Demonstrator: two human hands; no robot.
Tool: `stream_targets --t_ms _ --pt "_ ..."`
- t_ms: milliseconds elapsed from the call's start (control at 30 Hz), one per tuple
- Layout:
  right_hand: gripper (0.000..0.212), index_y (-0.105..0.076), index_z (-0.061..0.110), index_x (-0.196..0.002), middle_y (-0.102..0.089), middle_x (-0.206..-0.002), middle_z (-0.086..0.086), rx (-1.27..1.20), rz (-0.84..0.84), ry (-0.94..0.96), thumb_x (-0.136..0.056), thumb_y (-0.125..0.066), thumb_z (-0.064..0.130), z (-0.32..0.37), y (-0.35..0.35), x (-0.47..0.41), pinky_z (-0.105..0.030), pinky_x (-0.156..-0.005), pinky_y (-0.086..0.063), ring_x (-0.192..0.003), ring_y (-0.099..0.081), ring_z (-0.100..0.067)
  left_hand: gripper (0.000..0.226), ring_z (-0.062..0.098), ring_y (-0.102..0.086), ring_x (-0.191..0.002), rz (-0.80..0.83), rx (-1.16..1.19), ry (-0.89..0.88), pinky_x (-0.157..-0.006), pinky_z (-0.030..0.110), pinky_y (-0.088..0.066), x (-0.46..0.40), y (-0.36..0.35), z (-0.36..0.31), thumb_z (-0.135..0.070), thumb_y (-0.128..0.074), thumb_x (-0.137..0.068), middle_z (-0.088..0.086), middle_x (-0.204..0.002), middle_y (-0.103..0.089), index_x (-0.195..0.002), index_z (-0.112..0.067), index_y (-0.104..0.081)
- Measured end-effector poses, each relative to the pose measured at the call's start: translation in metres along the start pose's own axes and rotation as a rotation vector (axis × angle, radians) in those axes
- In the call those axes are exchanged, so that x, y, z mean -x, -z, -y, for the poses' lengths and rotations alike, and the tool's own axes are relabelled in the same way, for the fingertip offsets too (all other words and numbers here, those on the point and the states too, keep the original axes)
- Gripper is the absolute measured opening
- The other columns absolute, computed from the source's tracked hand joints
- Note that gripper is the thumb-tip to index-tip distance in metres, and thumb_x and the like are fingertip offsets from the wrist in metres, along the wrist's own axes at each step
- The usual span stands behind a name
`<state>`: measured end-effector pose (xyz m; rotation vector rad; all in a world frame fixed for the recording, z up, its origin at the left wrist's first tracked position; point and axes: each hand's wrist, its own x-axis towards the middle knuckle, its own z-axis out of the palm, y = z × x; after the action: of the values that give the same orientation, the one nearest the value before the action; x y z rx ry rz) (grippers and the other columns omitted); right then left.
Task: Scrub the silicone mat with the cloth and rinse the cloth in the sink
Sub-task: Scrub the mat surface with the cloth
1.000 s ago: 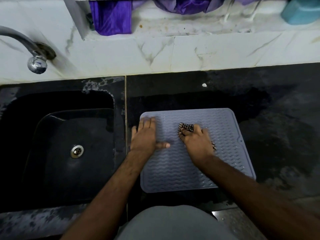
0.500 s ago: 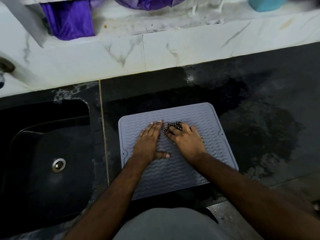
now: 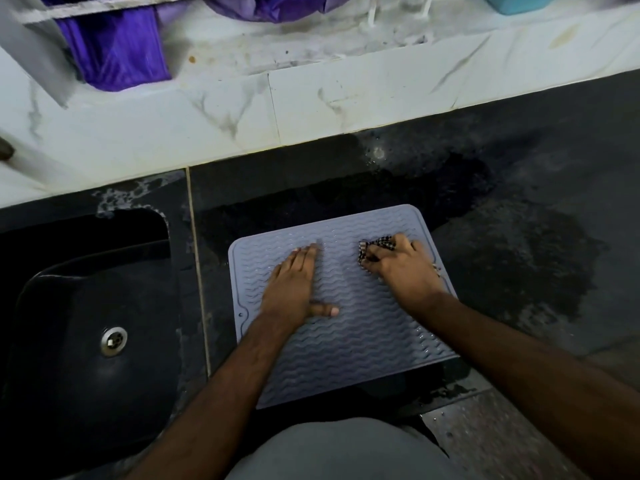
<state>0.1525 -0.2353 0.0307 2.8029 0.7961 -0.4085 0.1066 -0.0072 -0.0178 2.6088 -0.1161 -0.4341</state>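
The rectangular grey silicone mat [image 3: 346, 341], ribbed with wavy ridges, lies on the wet black stone desk [image 3: 519, 202] beside the sink [image 3: 86, 341]. The left hand [image 3: 292, 287] presses flat on it, fingers straight; the right hand [image 3: 403, 268] clutches the crumpled checkered cloth [image 3: 377, 244] against its far right part.

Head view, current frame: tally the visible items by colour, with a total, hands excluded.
Purple: 2, hanging cloth and bundled cloth
Grey-lilac: 1, silicone mat
Black-and-white checked: 1, cloth
Black: 1, sink
Teal: 1, container
Total: 6
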Motion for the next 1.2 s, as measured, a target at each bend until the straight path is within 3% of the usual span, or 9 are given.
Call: stream_targets --t_ms 100,233,333,567,933,1100,1200 --pt "0.027 -0.065 0.041 -0.123 -0.048 -0.144 0.011 -0.060 -0.014 -0.051 -0.098 -0.054 0.034 0.007 0.003 -0.006 -0.047 -0.093 -0.035 -0.121 -0.032 -0.029 0.126 0.025 -0.016 -0.152 -0.084 0.050 -0.064 -0.125 0.039 -0.014 -0.015 0.001 -0.025 -0.070 -0.078 -0.069 0.006 -0.165 -0.022 -0.161 -0.016 -0.011" --pt "0.025 -0.072 0.037 -0.108 -0.054 -0.137 0.016 -0.121 0.005 -0.106 -0.086 -0.068 0.048 0.011 0.002 -0.009 -0.046 -0.097 -0.033 -0.126 -0.031 -0.030 0.128 0.022 -0.008 -0.155 0.034 0.160 -0.168 -0.124 0.037 -0.004 -0.035 -0.016 -0.050 -0.069 -0.078 -0.069 0.005 -0.168 -0.015 -0.162 -0.023 -0.004" --pt "0.027 -0.070 0.040 -0.115 -0.050 -0.142 0.017 -0.166 -0.006 -0.096 -0.090 -0.064 0.048 0.005 0.003 -0.006 -0.044 -0.098 -0.032 -0.127 -0.030 -0.029 0.132 0.019 -0.012 -0.154 -0.021 0.149 -0.102 -0.124 0.042 -0.007 -0.042 -0.029 -0.050 -0.076 -0.078 -0.063 0.000 -0.167 -0.018 -0.162 -0.025 -0.007" --pt "0.043 -0.048 0.043 -0.143 -0.037 -0.155 0.014 -0.131 -0.030 -0.185 -0.103 -0.042 0.028 -0.029 -0.003 0.021 -0.044 -0.104 -0.035 -0.135 -0.029 -0.031 0.122 0.020 -0.018 -0.151 0.033 0.145 -0.058 -0.123 0.039 -0.014 -0.047 -0.024 -0.046 -0.072 -0.079 -0.064 -0.003 -0.165 -0.021 -0.159 -0.033 -0.014" --pt "0.039 -0.059 0.044 -0.129 -0.051 -0.141 0.014 -0.119 -0.004 -0.328 -0.103 -0.039 0.022 -0.064 -0.009 0.028 -0.041 -0.092 -0.038 -0.121 -0.034 -0.029 0.113 0.023 -0.033 -0.136 -0.084 0.033 -0.014 -0.117 0.042 -0.029 -0.046 -0.028 -0.061 -0.069 -0.074 -0.059 -0.002 -0.147 -0.038 -0.152 -0.027 -0.026" --pt "0.029 -0.065 0.030 -0.115 -0.060 -0.122 0.007 -0.126 -0.013 -0.480 -0.100 -0.044 0.017 -0.051 -0.010 0.028 -0.038 -0.080 -0.038 -0.114 -0.040 -0.029 0.114 0.025 -0.033 -0.136 -0.099 0.025 0.010 -0.117 0.043 -0.028 -0.047 -0.029 -0.067 -0.067 -0.077 -0.059 -0.001 -0.146 -0.038 -0.152 -0.027 -0.025" --pt "0.025 -0.063 0.025 -0.116 -0.061 -0.123 0.002 -0.163 0.038 -0.570 -0.101 -0.043 0.021 -0.044 -0.008 0.030 -0.037 -0.078 -0.039 -0.115 -0.043 -0.031 0.115 0.025 -0.030 -0.138 -0.090 0.041 0.019 -0.118 0.044 -0.024 -0.046 -0.030 -0.069 -0.067 -0.079 -0.060 -0.001 -0.147 -0.036 -0.153 -0.029 -0.022"
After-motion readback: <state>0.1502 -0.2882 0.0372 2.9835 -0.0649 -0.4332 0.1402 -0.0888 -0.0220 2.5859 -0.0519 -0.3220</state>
